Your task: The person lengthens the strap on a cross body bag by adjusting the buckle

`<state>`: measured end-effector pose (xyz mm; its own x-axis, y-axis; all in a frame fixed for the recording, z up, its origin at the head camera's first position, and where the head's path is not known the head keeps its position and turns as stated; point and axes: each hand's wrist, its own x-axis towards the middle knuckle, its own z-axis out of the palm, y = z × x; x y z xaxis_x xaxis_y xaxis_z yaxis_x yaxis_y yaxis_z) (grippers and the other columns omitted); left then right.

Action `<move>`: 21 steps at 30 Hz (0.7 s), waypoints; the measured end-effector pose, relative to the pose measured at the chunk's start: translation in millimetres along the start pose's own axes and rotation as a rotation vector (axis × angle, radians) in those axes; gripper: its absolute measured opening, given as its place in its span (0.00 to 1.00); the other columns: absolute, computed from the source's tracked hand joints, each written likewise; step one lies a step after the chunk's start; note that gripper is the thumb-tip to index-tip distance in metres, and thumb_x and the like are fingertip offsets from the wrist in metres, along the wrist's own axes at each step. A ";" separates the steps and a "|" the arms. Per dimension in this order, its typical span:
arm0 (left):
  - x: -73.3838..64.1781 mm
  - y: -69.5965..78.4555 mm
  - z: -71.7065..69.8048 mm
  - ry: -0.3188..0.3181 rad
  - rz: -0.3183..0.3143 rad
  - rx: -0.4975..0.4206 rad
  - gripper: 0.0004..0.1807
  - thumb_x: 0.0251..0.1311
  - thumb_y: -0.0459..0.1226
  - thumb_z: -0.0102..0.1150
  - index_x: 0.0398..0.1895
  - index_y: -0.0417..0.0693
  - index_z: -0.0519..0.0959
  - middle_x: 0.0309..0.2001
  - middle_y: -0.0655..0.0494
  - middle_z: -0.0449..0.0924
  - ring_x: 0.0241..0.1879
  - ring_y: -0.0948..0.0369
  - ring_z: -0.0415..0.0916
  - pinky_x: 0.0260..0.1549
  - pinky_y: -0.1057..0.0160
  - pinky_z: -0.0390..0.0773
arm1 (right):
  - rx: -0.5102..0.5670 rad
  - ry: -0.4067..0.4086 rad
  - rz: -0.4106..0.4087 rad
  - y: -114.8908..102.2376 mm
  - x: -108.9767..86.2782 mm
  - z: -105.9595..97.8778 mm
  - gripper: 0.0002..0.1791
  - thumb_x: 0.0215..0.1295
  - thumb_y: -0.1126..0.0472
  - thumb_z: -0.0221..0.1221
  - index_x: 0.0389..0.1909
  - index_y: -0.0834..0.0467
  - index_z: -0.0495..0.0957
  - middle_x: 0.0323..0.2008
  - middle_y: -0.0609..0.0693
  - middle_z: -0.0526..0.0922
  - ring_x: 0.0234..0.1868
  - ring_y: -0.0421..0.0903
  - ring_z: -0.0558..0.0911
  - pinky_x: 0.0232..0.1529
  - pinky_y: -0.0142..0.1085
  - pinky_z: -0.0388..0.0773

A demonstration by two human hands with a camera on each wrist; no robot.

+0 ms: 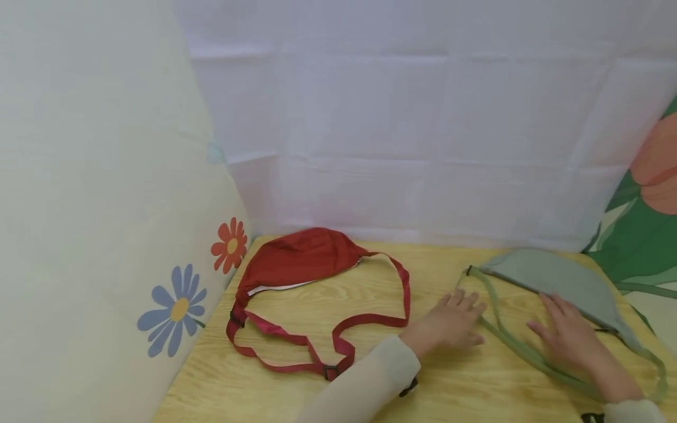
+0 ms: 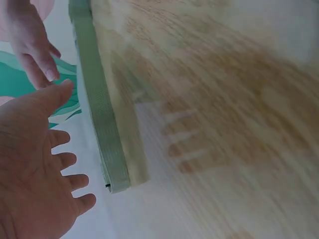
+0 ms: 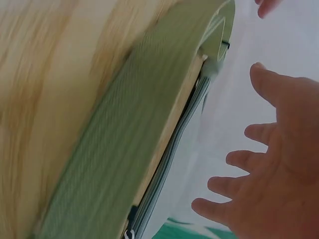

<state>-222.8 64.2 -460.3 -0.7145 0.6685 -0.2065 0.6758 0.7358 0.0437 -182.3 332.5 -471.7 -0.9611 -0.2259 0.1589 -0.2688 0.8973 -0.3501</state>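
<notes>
A grey-green waist bag [image 1: 560, 279] lies at the right of the wooden table, its light green strap [image 1: 520, 346] looped toward the front. My left hand [image 1: 449, 323], fingers spread, is just left of that strap and holds nothing. Near the bag's zipper edge, my right hand [image 1: 573, 335] has its fingers extended and holds nothing either. In the left wrist view, the strap [image 2: 99, 109] stands beyond the left fingertips. The right wrist view shows the strap [image 3: 129, 114] and the dark zipper [image 3: 174, 144] beside the open right hand [image 3: 269, 159].
A red waist bag [image 1: 304, 258] lies at the left of the table [image 1: 296, 305], its red strap [image 1: 372, 320] looped toward the front with a black buckle [image 1: 331, 371]. White cloth [image 1: 402, 117] hangs behind the table. Flower-printed walls [image 1: 106, 205] flank it.
</notes>
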 end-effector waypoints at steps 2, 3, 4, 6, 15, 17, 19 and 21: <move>5.5 4.0 0.6 -0.015 0.012 0.019 0.41 0.71 0.65 0.42 0.82 0.69 0.44 0.82 0.65 0.36 0.81 0.58 0.36 0.76 0.57 0.46 | 0.010 -0.014 0.004 8.8 1.0 -3.5 0.40 0.74 0.50 0.59 0.67 0.81 0.59 0.63 0.88 0.57 0.60 0.85 0.60 0.54 0.75 0.62; 8.3 5.9 0.8 -0.021 0.019 0.036 0.41 0.71 0.65 0.42 0.82 0.69 0.44 0.82 0.66 0.35 0.81 0.59 0.36 0.76 0.58 0.46 | 0.010 -0.031 0.012 13.3 1.9 -5.7 0.40 0.74 0.50 0.58 0.67 0.81 0.58 0.63 0.89 0.56 0.60 0.85 0.60 0.55 0.75 0.61; 10.8 7.8 1.0 -0.023 0.026 0.048 0.41 0.71 0.65 0.42 0.82 0.68 0.44 0.82 0.65 0.36 0.81 0.59 0.36 0.76 0.58 0.46 | 0.011 -0.052 0.024 17.6 2.6 -8.1 0.41 0.75 0.50 0.58 0.67 0.82 0.57 0.63 0.89 0.55 0.60 0.85 0.59 0.55 0.74 0.60; 15.3 11.2 1.1 -0.026 0.038 0.058 0.41 0.72 0.64 0.44 0.82 0.68 0.44 0.82 0.65 0.36 0.81 0.59 0.36 0.76 0.58 0.46 | 0.014 -0.082 0.046 26.4 3.6 -12.4 0.42 0.75 0.49 0.57 0.67 0.82 0.56 0.64 0.90 0.53 0.61 0.86 0.57 0.56 0.75 0.59; 32.7 24.5 2.0 -0.024 0.089 0.157 0.39 0.72 0.62 0.45 0.82 0.69 0.47 0.82 0.67 0.40 0.80 0.61 0.38 0.76 0.58 0.48 | 0.043 -0.124 0.095 62.8 3.0 -22.0 0.41 0.78 0.47 0.51 0.67 0.82 0.54 0.63 0.91 0.51 0.61 0.87 0.55 0.56 0.76 0.57; 35.5 27.6 2.2 -0.032 0.098 0.189 0.39 0.73 0.62 0.44 0.82 0.69 0.47 0.82 0.67 0.38 0.80 0.61 0.37 0.76 0.58 0.48 | 0.053 -0.133 0.102 70.3 2.8 -24.7 0.42 0.79 0.46 0.50 0.67 0.84 0.53 0.62 0.92 0.51 0.61 0.87 0.55 0.57 0.76 0.57; 37.8 30.5 2.1 -0.038 0.107 0.212 0.38 0.74 0.62 0.43 0.82 0.70 0.46 0.82 0.68 0.38 0.80 0.62 0.37 0.76 0.59 0.47 | 0.061 -0.149 0.118 76.9 2.8 -27.5 0.44 0.79 0.45 0.48 0.68 0.85 0.52 0.62 0.93 0.49 0.61 0.88 0.53 0.57 0.76 0.55; 39.7 33.2 2.3 -0.045 0.116 0.234 0.37 0.74 0.62 0.42 0.81 0.71 0.47 0.82 0.69 0.38 0.80 0.64 0.36 0.76 0.60 0.46 | 0.066 -0.157 0.124 82.8 2.4 -28.8 0.44 0.79 0.45 0.49 0.67 0.86 0.51 0.62 0.93 0.49 0.61 0.88 0.53 0.58 0.75 0.55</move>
<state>-228.3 114.9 -469.3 -0.6246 0.7375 -0.2568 0.7799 0.6059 -0.1569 -205.1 417.2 -473.7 -0.9838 -0.1764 -0.0327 -0.1468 0.8962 -0.4186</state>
